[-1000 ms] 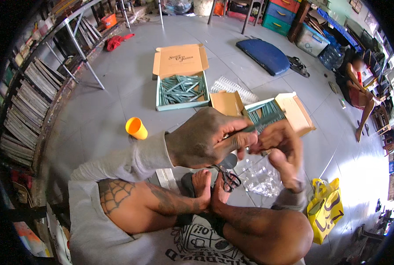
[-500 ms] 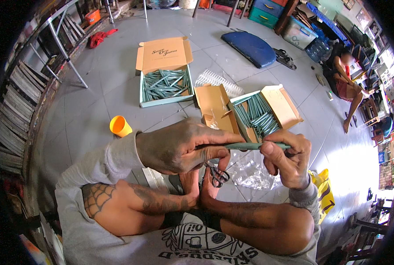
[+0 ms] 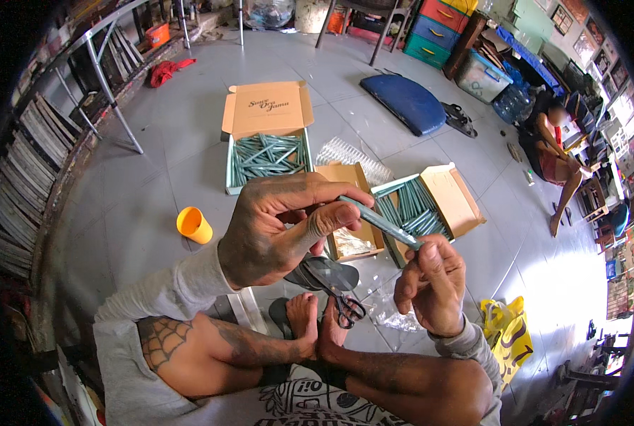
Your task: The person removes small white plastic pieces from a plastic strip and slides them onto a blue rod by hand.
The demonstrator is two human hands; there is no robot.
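Note:
A slim green stick (image 3: 382,224), slightly tapered, is held slanting between my two hands, its left end higher in the picture. My left hand (image 3: 278,224) pinches the upper end between thumb and forefinger. The lower end sits in the fingertips of my right hand (image 3: 437,284). Beyond them, an open box (image 3: 267,110) holds several similar sticks lying crisscross. A second open box (image 3: 459,202), partly behind my hands, is also filled with green sticks. Between the two stands a smaller brown carton (image 3: 343,174) with clear plastic pieces inside. Black-handled scissors (image 3: 349,311) lie by my feet.
An orange cup (image 3: 194,225) stands left of my left hand. Clear plastic tubes (image 3: 356,157) lie behind the carton, and crumpled clear plastic (image 3: 395,312) lies near my right hand. A yellow bag (image 3: 507,337) is at the right. Farther off are a blue cushion (image 3: 405,103) and a seated person (image 3: 555,145).
The stick has swung from nearly level to a slant, its right end coming down. My right hand has moved lower and leftward. My left hand's thumb and forefinger now pinch the stick's tip.

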